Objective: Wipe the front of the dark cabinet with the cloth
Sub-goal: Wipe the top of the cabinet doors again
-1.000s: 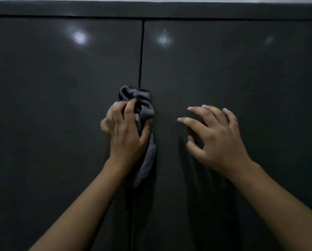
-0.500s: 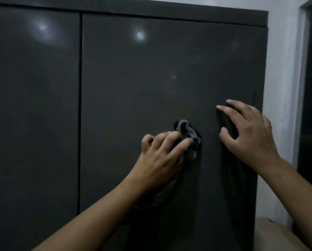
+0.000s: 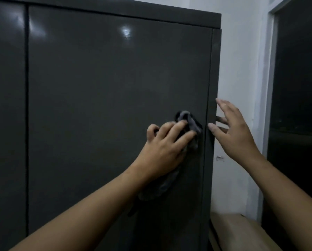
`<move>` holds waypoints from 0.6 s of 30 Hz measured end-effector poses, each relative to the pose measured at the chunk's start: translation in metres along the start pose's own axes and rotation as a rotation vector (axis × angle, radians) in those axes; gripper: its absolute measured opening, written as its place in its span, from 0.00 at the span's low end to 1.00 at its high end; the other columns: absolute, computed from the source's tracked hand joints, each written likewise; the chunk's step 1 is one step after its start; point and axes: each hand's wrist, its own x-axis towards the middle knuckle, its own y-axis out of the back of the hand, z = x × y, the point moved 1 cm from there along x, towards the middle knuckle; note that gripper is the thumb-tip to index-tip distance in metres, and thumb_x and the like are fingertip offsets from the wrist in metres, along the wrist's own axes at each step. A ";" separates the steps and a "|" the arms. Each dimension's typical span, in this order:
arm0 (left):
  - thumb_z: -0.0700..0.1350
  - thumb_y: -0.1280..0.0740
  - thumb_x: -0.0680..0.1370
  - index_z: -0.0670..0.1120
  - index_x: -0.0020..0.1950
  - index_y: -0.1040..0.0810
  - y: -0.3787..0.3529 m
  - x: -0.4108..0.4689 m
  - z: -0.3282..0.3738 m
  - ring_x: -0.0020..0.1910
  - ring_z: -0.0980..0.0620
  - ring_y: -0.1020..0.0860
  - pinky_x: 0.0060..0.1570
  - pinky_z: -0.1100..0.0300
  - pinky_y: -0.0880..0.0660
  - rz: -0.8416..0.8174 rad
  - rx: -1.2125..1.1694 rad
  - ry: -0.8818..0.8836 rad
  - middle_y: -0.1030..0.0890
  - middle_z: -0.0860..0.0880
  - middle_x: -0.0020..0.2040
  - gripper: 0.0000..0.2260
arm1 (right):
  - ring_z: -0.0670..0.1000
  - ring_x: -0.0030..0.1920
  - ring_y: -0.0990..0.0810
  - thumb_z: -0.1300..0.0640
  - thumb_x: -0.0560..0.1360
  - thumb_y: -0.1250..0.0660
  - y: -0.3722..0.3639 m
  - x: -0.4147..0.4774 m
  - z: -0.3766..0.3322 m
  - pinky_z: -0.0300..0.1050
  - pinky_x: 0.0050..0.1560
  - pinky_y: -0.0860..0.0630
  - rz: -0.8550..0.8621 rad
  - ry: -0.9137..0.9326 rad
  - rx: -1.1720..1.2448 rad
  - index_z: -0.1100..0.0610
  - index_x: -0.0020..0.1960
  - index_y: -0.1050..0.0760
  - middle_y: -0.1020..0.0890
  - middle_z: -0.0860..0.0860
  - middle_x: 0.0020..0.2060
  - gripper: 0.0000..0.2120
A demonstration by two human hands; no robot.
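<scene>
The dark cabinet (image 3: 100, 84) fills the left and middle of the head view, its two glossy doors split by a vertical seam at the far left. My left hand (image 3: 162, 149) grips a bunched grey cloth (image 3: 189, 122) and presses it against the right door near that door's right edge. A tail of the cloth hangs below my wrist. My right hand (image 3: 236, 134) is spread open with straight fingers at the cabinet's right front corner, fingertips at the edge strip.
A white wall (image 3: 240, 73) runs right of the cabinet. Beyond it is a dark opening with a pale frame (image 3: 268, 105). A tan box-like surface (image 3: 242, 232) sits low beside the cabinet's right side.
My left hand has slid the cloth rightward from the centre seam across the right door to near its right edge. My right hand moved right to the cabinet's corner; the view panned right.
</scene>
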 end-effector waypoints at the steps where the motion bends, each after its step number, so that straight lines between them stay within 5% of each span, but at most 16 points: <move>1: 0.56 0.40 0.79 0.55 0.73 0.31 -0.002 -0.003 0.002 0.69 0.46 0.36 0.59 0.45 0.38 -0.020 0.011 -0.039 0.32 0.47 0.74 0.22 | 0.34 0.59 0.25 0.61 0.81 0.32 0.002 0.001 0.001 0.25 0.53 0.26 0.005 -0.058 0.084 0.46 0.80 0.40 0.36 0.39 0.72 0.31; 6: 0.56 0.37 0.79 0.57 0.72 0.30 0.005 0.026 -0.009 0.69 0.46 0.36 0.59 0.46 0.41 -0.028 0.048 -0.054 0.31 0.48 0.73 0.21 | 0.51 0.60 0.17 0.68 0.81 0.35 0.005 0.010 0.008 0.42 0.58 0.19 -0.056 -0.274 0.574 0.54 0.74 0.28 0.18 0.51 0.60 0.23; 18: 0.62 0.43 0.81 0.60 0.73 0.33 0.026 0.175 -0.024 0.71 0.45 0.37 0.60 0.45 0.42 0.113 0.040 0.106 0.34 0.52 0.74 0.21 | 0.47 0.57 0.16 0.69 0.81 0.37 0.007 0.009 0.017 0.41 0.53 0.18 -0.110 -0.274 0.601 0.49 0.68 0.24 0.16 0.47 0.59 0.21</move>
